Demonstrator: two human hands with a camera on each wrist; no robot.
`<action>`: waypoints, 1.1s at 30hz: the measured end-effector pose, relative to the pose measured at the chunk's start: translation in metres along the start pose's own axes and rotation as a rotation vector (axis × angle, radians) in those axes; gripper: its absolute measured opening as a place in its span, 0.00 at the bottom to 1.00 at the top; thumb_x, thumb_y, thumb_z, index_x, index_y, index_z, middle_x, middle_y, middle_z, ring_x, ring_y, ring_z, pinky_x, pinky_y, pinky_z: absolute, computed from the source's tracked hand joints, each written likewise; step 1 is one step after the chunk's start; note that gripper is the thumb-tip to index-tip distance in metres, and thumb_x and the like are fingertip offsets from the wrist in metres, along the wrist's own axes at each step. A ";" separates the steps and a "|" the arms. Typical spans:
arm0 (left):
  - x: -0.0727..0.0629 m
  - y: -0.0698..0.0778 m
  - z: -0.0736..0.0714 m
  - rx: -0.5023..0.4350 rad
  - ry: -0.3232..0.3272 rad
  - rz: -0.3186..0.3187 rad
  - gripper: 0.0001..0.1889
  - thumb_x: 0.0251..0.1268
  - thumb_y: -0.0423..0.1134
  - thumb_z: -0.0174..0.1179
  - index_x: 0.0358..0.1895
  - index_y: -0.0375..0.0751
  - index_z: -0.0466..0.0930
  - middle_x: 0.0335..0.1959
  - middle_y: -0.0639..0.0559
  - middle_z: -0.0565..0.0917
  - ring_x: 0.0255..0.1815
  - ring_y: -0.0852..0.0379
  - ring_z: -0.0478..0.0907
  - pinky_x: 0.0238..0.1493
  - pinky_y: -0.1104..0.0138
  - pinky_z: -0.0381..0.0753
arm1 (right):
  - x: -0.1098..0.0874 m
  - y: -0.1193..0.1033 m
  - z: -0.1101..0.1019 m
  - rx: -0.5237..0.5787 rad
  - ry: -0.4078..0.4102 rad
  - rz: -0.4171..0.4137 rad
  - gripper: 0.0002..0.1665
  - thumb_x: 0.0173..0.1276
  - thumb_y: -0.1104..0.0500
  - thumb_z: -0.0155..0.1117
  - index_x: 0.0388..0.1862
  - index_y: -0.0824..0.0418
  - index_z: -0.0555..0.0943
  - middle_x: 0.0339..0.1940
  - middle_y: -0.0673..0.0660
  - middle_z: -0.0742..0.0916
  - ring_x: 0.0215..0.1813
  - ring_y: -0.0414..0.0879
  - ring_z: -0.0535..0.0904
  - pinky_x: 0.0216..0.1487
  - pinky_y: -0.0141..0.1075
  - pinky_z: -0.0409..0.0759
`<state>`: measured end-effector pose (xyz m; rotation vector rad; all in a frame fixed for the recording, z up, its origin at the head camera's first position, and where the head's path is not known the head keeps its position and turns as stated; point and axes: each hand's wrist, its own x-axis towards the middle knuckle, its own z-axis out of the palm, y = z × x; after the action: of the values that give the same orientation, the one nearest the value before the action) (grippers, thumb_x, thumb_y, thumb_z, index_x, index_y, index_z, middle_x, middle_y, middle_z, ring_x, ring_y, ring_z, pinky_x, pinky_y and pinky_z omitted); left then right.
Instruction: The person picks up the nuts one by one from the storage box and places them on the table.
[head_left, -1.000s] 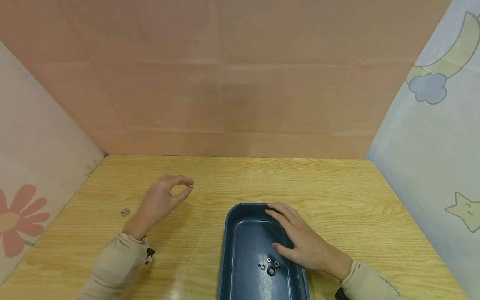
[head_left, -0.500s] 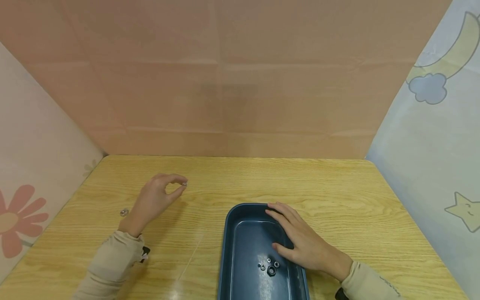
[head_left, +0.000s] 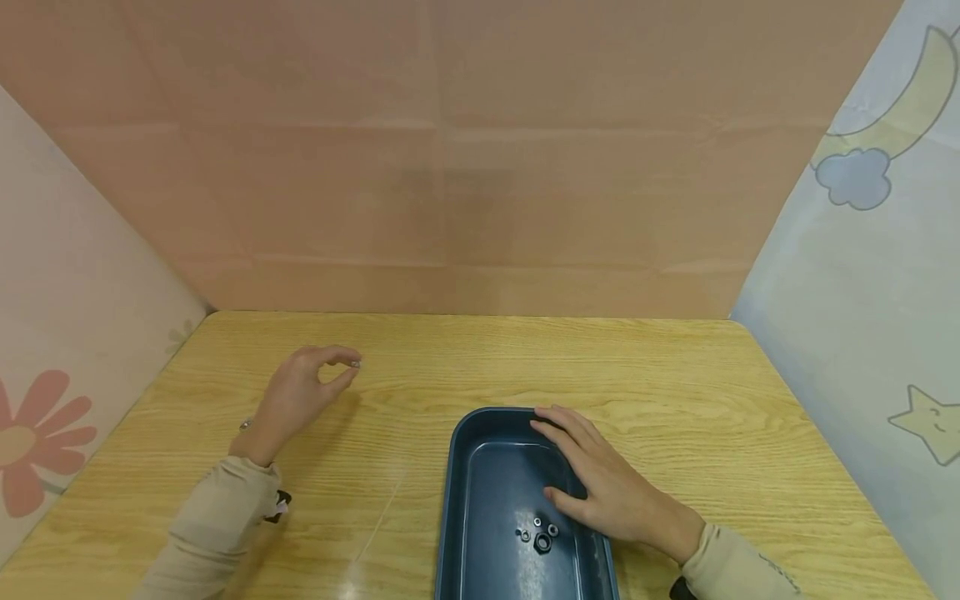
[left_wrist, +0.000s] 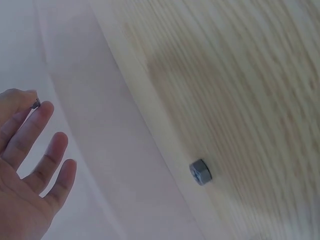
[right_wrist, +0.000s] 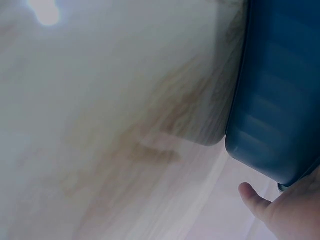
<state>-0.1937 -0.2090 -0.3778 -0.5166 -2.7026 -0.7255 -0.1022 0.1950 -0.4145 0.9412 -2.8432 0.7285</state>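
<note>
My left hand [head_left: 294, 398] is raised over the left part of the table, pinching a tiny metal nut [left_wrist: 35, 104] between thumb and index fingertip. In the left wrist view its other fingers are spread loosely. A larger hex nut [left_wrist: 201, 172] lies on the table; in the head view it is partly hidden by the left wrist. My right hand [head_left: 611, 487] rests over the right rim of a dark blue tray [head_left: 451, 492], fingers relaxed and apart, thumb over the inside. Within the tray sit a dark hex nut [head_left: 542, 543] and several smaller nuts around it.
The wooden table [head_left: 675, 367] meets a brown paper backdrop [head_left: 480, 208] at its far edge. Side panels with a pink flower [head_left: 22, 444] on the left and a star [head_left: 932, 422] on the right flank it. The tray's near end runs out of the head view.
My left hand has drifted left and slightly farther away with the small nut still pinched, and its wrist now covers part of the hex nut. The right hand and tray have stayed put.
</note>
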 end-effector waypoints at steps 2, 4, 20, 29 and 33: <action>0.000 -0.003 0.000 -0.003 0.008 -0.004 0.10 0.64 0.33 0.65 0.47 0.40 0.86 0.43 0.42 0.89 0.48 0.39 0.81 0.49 0.43 0.79 | 0.000 0.000 0.000 0.003 0.001 -0.001 0.45 0.65 0.51 0.69 0.78 0.54 0.61 0.81 0.47 0.59 0.80 0.50 0.54 0.70 0.56 0.70; 0.001 -0.006 -0.001 -0.006 0.008 -0.013 0.10 0.64 0.33 0.65 0.47 0.39 0.86 0.43 0.41 0.89 0.48 0.39 0.81 0.48 0.42 0.79 | 0.000 0.000 0.001 -0.001 0.006 -0.006 0.45 0.64 0.51 0.69 0.77 0.54 0.61 0.80 0.48 0.59 0.80 0.50 0.55 0.70 0.57 0.70; 0.001 -0.033 -0.001 0.000 -0.019 -0.081 0.11 0.67 0.34 0.62 0.50 0.38 0.85 0.45 0.39 0.88 0.48 0.37 0.82 0.49 0.42 0.79 | 0.000 0.001 0.001 0.003 0.006 -0.008 0.46 0.64 0.52 0.69 0.78 0.54 0.61 0.80 0.49 0.60 0.80 0.52 0.55 0.70 0.57 0.70; 0.000 -0.041 -0.002 -0.008 -0.041 -0.095 0.11 0.68 0.34 0.62 0.50 0.37 0.84 0.45 0.37 0.87 0.44 0.39 0.83 0.48 0.42 0.80 | 0.000 0.001 0.001 -0.017 0.022 -0.030 0.46 0.64 0.52 0.69 0.77 0.55 0.61 0.80 0.50 0.60 0.79 0.52 0.56 0.67 0.59 0.72; 0.000 -0.044 -0.002 0.006 -0.051 -0.104 0.11 0.68 0.35 0.62 0.50 0.38 0.84 0.45 0.37 0.87 0.46 0.38 0.82 0.46 0.43 0.80 | 0.001 0.001 0.001 -0.011 0.017 -0.024 0.45 0.64 0.52 0.69 0.78 0.54 0.60 0.80 0.49 0.60 0.80 0.52 0.55 0.68 0.59 0.71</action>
<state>-0.2114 -0.2452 -0.3943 -0.4008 -2.7953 -0.7399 -0.1032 0.1948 -0.4154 0.9613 -2.8137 0.7144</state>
